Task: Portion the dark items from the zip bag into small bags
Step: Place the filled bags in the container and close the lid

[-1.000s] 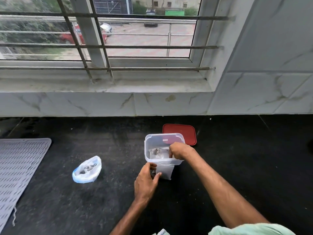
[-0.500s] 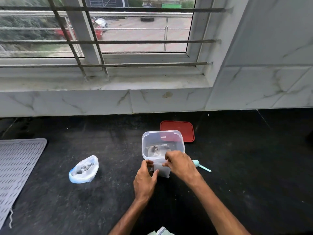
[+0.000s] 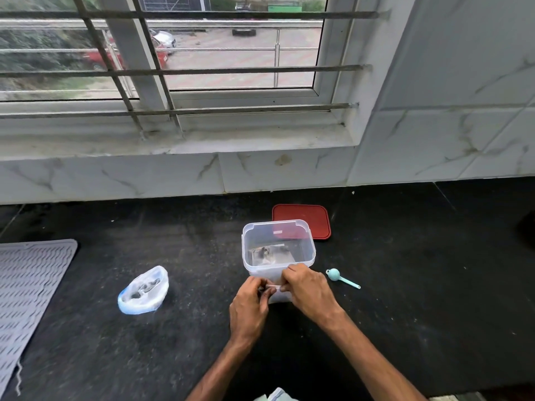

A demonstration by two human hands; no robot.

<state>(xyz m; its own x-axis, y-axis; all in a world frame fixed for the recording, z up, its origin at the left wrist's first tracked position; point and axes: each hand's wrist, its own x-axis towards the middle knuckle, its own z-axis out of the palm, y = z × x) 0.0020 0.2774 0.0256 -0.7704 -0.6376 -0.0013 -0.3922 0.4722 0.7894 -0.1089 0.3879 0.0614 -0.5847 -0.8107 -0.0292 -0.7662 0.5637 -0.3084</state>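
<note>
At 6 o'clock of the tub, the left hand and right hand, knuckles up, pinch the small bag at its top with curled fingers.

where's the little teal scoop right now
In the head view the teal scoop lies on the black counter, just right of the clear container and the right hand, nearer the person than the red lid.

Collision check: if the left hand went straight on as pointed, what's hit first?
Past the small bag it pinches, the left hand likely meets the clear container front wall; depth is unclear.
</note>
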